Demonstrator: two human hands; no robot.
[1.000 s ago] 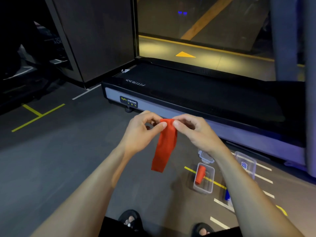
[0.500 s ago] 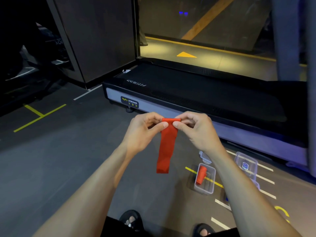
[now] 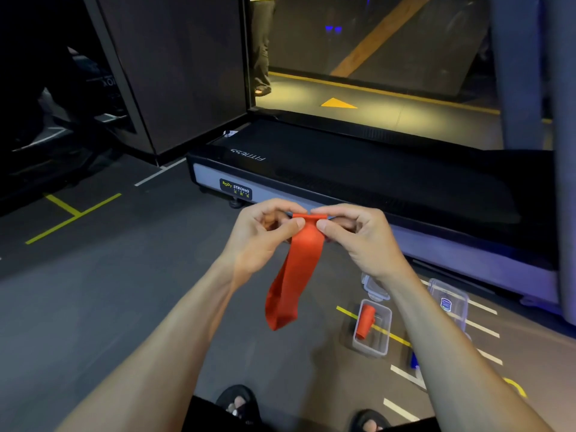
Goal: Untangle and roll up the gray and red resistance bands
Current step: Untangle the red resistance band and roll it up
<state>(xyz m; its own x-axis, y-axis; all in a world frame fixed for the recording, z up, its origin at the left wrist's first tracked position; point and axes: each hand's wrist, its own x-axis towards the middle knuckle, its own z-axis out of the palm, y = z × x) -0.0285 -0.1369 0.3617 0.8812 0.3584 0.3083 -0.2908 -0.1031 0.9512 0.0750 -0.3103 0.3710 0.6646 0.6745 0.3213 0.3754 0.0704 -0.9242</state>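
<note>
Treadmill [image 3: 358, 182] ahead; clear box [image 3: 372, 328] (red roll [image 3: 365, 321] inside) on floor.

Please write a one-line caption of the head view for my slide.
Both hands, left and right, pinch the top of a hanging red band above a floor box holding a rolled one.
</note>
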